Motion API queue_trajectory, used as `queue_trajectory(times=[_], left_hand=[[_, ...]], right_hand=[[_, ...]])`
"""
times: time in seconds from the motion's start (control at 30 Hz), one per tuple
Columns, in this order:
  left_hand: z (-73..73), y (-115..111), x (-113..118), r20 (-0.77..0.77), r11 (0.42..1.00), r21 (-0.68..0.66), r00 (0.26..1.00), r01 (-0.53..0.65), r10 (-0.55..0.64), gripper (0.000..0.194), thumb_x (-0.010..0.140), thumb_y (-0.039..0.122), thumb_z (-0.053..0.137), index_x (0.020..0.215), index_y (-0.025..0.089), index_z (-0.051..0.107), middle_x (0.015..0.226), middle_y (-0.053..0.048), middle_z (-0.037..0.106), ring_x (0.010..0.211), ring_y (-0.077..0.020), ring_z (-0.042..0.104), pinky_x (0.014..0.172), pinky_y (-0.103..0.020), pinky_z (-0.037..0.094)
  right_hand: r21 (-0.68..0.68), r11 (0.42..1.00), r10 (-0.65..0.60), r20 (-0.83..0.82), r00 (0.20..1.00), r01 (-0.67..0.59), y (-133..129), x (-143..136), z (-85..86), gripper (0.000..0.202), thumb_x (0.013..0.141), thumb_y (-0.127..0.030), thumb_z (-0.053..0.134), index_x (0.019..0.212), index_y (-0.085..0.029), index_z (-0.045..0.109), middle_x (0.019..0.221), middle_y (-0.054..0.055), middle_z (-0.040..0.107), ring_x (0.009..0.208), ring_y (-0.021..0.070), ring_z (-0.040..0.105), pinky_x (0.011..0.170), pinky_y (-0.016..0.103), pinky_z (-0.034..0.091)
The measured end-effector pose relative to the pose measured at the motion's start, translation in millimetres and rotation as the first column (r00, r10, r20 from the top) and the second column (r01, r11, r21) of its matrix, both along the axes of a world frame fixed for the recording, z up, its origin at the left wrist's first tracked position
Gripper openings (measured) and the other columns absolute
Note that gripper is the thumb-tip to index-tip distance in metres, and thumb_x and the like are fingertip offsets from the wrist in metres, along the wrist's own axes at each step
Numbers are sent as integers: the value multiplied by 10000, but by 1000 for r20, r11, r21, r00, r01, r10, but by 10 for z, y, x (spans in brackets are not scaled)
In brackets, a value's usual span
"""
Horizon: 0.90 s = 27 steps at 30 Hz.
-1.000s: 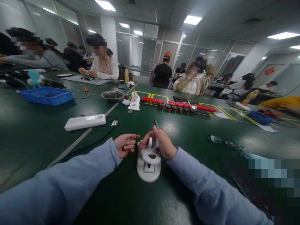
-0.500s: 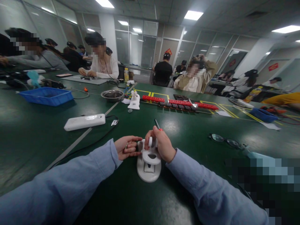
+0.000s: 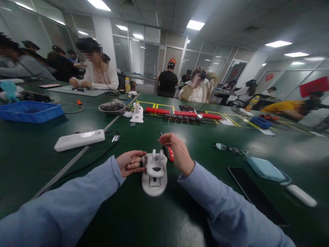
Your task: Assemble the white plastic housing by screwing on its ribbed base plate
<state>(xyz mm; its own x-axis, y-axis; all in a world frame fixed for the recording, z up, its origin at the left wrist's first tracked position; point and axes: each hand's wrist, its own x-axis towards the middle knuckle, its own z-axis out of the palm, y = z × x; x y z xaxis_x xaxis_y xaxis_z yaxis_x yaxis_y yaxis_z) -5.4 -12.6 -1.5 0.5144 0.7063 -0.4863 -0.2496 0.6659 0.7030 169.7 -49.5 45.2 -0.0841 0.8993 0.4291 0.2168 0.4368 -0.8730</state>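
Observation:
A white plastic stand-like part (image 3: 154,185) with a ring and two upright prongs rests on the green table (image 3: 115,212) in front of me. At its left side is my left hand (image 3: 131,163), fingers apart, the fingertips at the part's edge. My right hand (image 3: 177,149) is raised just right of the prongs, fingers stretched out and nothing seen gripped in it. Beneath and beside that hand lies a red-handled screwdriver (image 3: 170,154), its shaft partly hidden by the fingers.
Left are a white power bank (image 3: 79,140), a cable and a blue tray (image 3: 31,111). Ahead sit a metal bowl (image 3: 111,107), another white part (image 3: 137,114) and red strips (image 3: 185,113). Glasses (image 3: 227,148), a light-blue case (image 3: 266,168) and a black phone (image 3: 257,195) are right.
My right hand has opened and let go of the small white round piece seen before, which no longer shows. The prongs are now uncovered. The view has turned right.

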Motion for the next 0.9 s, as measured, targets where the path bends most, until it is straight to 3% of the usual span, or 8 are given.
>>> queue_trajectory(times=[0.17,0.27,0.33,0.5,0.6,0.7,0.8,0.9], left_hand=[[18,-24,3,-9,1000,31,1000,2,-1,173,830,173,342,811,122,507,318,122,284,211,-11,249,528,-285,518],[32,-45,4,-2,1000,29,1000,-6,6,174,828,172,338,805,127,505,318,121,279,206,-20,261,483,-273,512],[31,-51,0,-2,999,37,1000,-11,12,168,824,167,343,809,127,506,322,122,272,202,-23,257,442,-257,498],[11,-58,-10,3,997,75,1000,-2,1,158,816,159,357,835,124,510,337,123,263,199,-28,248,361,-222,444],[-6,-68,-17,5,995,92,1000,-26,26,170,824,156,343,821,124,510,337,120,263,199,-27,244,351,-212,428],[-14,-67,-47,50,996,75,998,-38,34,185,827,145,333,811,113,515,330,115,247,202,-30,235,300,-175,361],[51,-92,-94,181,999,-4,983,-32,33,235,836,157,298,780,95,518,330,99,229,227,-48,264,248,-143,249],[227,-227,-105,329,995,-17,939,-97,97,264,838,141,265,758,105,515,357,76,266,272,-63,321,257,-152,251]], right_hand=[[297,921,-380,539,752,252,-710,784,387,258,761,-345,458,971,-203,509,1116,75,488,1051,203,433,898,372,323],[511,536,-841,395,370,672,-1129,1484,328,284,756,-308,394,979,-162,493,1131,134,475,1092,243,401,934,402,274],[422,446,-849,478,225,789,-1350,1876,146,304,723,-295,375,970,-156,486,1064,156,520,1049,275,436,906,427,299],[211,629,-640,687,344,748,-1610,2281,-431,298,733,-286,304,986,-179,419,1116,115,519,1148,283,360,951,552,162],[31,673,-493,764,417,739,-1613,2283,-541,178,728,-267,335,872,-209,422,1020,73,593,1040,283,470,938,609,54],[117,590,-685,596,418,799,-1586,2118,-384,145,711,-240,320,811,-211,421,936,75,616,934,273,513,878,557,243],[305,452,-892,141,430,838,-1533,1682,-87,139,705,-206,308,776,-202,428,781,68,603,844,232,524,771,405,375],[333,741,-641,94,761,583,-1423,1042,198,107,745,-189,329,786,-201,427,729,33,570,734,171,541,700,319,411]])
